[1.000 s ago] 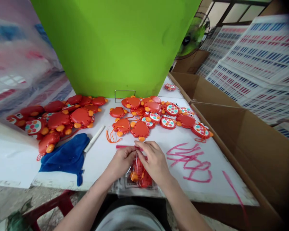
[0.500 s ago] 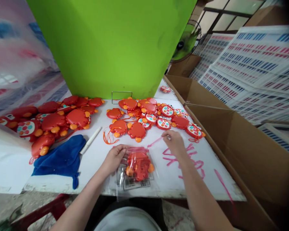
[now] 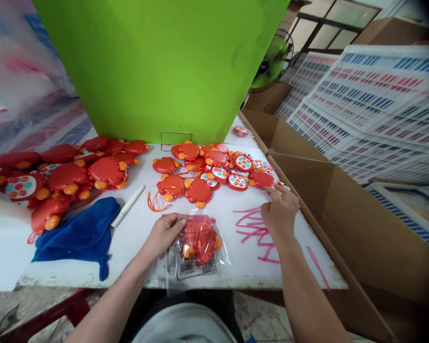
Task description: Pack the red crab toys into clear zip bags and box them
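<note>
The left hand [image 3: 164,233] rests on the white desk [image 3: 136,238] near its front edge, fingers lying together on the upper left corner of a clear plastic bag [image 3: 196,247]. The bag lies flat on the desk, its lower end just over the front edge, and holds one red and orange crab toy [image 3: 199,239]; a printed label shows through the plastic below the toy. The right hand [image 3: 280,214] is well apart from the bag, out to the right over the pink scribble [image 3: 257,228] marked on the desk. Its fingers [image 3: 276,189] reach the edge of the nearest loose toy [image 3: 262,178] at the right end of the middle pile; whether they are closed on anything cannot be told from this view. That middle pile of crab toys [image 3: 207,174] lies just beyond the bag, some face up with coloured buttons showing, some face down. A second pile of crab toys [image 3: 64,178] lies at the left of the desk. A blue cloth [image 3: 80,236] lies at the front left, with a white stick [image 3: 127,206] just beside it. A green board [image 3: 164,66] stands upright at the back of the desk. An open cardboard box [image 3: 343,214] stands against the desk's right side, with printed sheets [image 3: 372,109] beyond it.
</note>
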`<state>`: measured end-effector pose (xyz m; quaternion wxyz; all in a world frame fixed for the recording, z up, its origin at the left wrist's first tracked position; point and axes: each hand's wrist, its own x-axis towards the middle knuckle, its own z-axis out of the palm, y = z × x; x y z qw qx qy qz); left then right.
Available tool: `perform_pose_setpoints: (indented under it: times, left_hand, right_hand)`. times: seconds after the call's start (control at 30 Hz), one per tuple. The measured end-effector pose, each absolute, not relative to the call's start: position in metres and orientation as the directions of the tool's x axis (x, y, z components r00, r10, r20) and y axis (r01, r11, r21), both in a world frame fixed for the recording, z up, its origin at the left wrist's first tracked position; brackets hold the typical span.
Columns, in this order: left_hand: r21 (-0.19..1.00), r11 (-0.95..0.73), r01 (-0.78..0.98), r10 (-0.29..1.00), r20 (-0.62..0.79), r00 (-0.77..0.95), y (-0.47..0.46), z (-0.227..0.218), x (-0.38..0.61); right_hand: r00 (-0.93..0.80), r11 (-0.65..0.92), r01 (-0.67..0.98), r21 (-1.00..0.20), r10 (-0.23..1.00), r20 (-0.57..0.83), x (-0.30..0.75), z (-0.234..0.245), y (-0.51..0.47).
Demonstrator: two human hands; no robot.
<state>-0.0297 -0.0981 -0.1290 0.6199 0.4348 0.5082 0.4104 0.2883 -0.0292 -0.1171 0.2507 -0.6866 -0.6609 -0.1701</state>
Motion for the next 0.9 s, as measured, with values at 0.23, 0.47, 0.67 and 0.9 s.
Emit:
perform_pose_setpoints:
  times: [0.23, 0.47, 0.67, 0.9]
  left_hand:
    - [0.932, 0.293, -0.213, 0.952, -0.265, 0.150, -0.102, -0.128, -0.033]
    - [0.936, 0.267, -0.229, 0.959, -0.235, 0.156, -0.105, -0.126, -0.032]
    - [0.905, 0.331, -0.267, 0.941, -0.296, 0.164, -0.105, -0.125, -0.034]
    - [0.885, 0.334, -0.325, 0.943, -0.313, 0.114, -0.105, -0.124, -0.034]
  right_hand:
    - [-0.157, 0.208, 0.739, -0.641, 0.978, 0.136, 0.208, -0.120, -0.066]
    - [-0.166, -0.054, 0.267, -0.962, 0.981, -0.101, 0.181, -0.127, -0.069]
    - [-0.113, -0.152, 0.128, -0.980, 0.980, -0.166, 0.195, -0.119, -0.069]
    - [-0.156, -0.147, 0.080, -0.986, 0.975, -0.158, 0.204, -0.123, -0.073]
